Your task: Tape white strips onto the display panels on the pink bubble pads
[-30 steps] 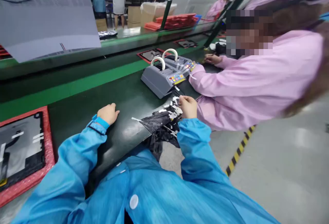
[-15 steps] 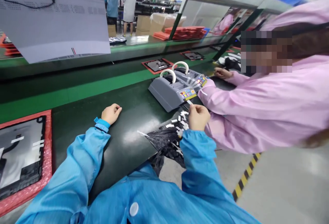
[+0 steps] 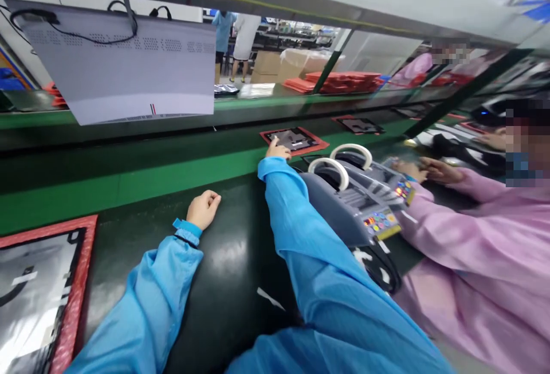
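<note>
My left hand (image 3: pixel 204 209) rests on the dark green tabletop (image 3: pixel 232 213), fingers curled together with nothing visible in them. Stretched forward over the green belt, my right hand (image 3: pixel 279 149) is at the near left edge of a dark flat panel (image 3: pixel 296 139) lying on a red foam sheet (image 3: pixel 320 146). Its forefinger is extended over that edge; the other fingers are partly hidden, and I cannot tell how firmly they touch. To the right of my right sleeve are two grey tape dispensers (image 3: pixel 344 213) with white tape rolls (image 3: pixel 333 169). A white tape strip (image 3: pixel 382 246) sticks out from the nearer one.
Another panel (image 3: pixel 34 299) on red bubble wrap (image 3: pixel 81 282) lies at left. A white monitor (image 3: pixel 146 76) hangs ahead under a shelf beam (image 3: pixel 258 2). A second panel (image 3: pixel 360 125) lies farther along the belt. A co-worker in pink (image 3: pixel 455 248) works close at right.
My right hand has left the tape strip at the nearer dispenser and reached forward and left to the panel on the belt. My left hand stays curled on the table. The view has shifted.
</note>
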A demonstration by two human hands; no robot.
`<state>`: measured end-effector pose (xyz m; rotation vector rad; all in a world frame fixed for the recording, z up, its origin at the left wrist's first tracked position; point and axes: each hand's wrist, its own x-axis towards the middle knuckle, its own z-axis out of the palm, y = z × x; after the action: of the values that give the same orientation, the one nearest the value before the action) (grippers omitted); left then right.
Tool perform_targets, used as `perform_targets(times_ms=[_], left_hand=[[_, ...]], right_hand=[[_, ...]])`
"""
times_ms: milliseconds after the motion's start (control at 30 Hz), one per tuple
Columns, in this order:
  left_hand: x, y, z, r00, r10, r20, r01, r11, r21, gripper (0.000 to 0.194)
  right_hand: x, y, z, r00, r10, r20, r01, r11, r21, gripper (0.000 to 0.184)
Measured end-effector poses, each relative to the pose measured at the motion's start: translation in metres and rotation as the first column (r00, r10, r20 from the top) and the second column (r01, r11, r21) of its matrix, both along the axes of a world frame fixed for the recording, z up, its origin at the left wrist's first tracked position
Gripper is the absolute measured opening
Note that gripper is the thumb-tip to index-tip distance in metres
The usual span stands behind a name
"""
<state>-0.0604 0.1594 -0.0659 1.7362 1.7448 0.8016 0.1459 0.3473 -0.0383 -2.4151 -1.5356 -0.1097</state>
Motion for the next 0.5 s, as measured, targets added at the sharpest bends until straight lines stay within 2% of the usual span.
perform_targets(times_ms=[100, 200, 267, 333, 367, 400, 467, 500], left_hand=[[0.005, 0.014, -0.001, 0.999, 0.008, -0.037, -0.008, 1.0, 0.004, 0.019], [0.007, 0.022, -0.002, 0.999, 0.012, -0.032, -0.011, 1.0, 0.014, 0.017], [0.006, 0.024, -0.002, 0.999, 0.023, 0.031, -0.024, 0.999, 0.022, 0.012], [0.005, 0.025, -0.003, 0.982, 0.061, 0.18, -0.066, 0.998, 0.02, 0.008], [0.007, 0.025, -0.004, 0.945, 0.097, 0.312, -0.099, 0.995, -0.011, 0.008], [0.01, 0.026, -0.005, 0.875, 0.146, 0.461, -0.129, 0.989, -0.067, 0.009], [0.021, 0.029, -0.007, 0.671, 0.253, 0.697, -0.148, 0.967, -0.209, 0.012], [0.029, 0.032, -0.008, 0.575, 0.295, 0.763, -0.136, 0.954, -0.266, 0.015]], right_hand=[[0.017, 0.024, -0.009, 0.997, -0.022, 0.072, 0.03, 0.993, -0.111, 0.052], [0.019, 0.036, -0.009, 0.994, 0.058, 0.094, -0.038, 0.977, -0.209, 0.051], [0.01, 0.036, -0.006, 0.985, 0.135, 0.11, -0.111, 0.974, -0.199, 0.05], [-0.006, 0.031, -0.001, 0.97, 0.217, 0.11, -0.195, 0.964, -0.18, 0.051], [-0.015, 0.026, 0.003, 0.962, 0.255, 0.099, -0.234, 0.955, -0.182, 0.052], [-0.026, 0.02, 0.007, 0.953, 0.29, 0.084, -0.27, 0.944, -0.189, 0.053], [-0.05, 0.003, 0.016, 0.934, 0.353, 0.05, -0.335, 0.918, -0.213, 0.053], [-0.063, -0.008, 0.021, 0.921, 0.387, 0.04, -0.37, 0.903, -0.22, 0.052]])
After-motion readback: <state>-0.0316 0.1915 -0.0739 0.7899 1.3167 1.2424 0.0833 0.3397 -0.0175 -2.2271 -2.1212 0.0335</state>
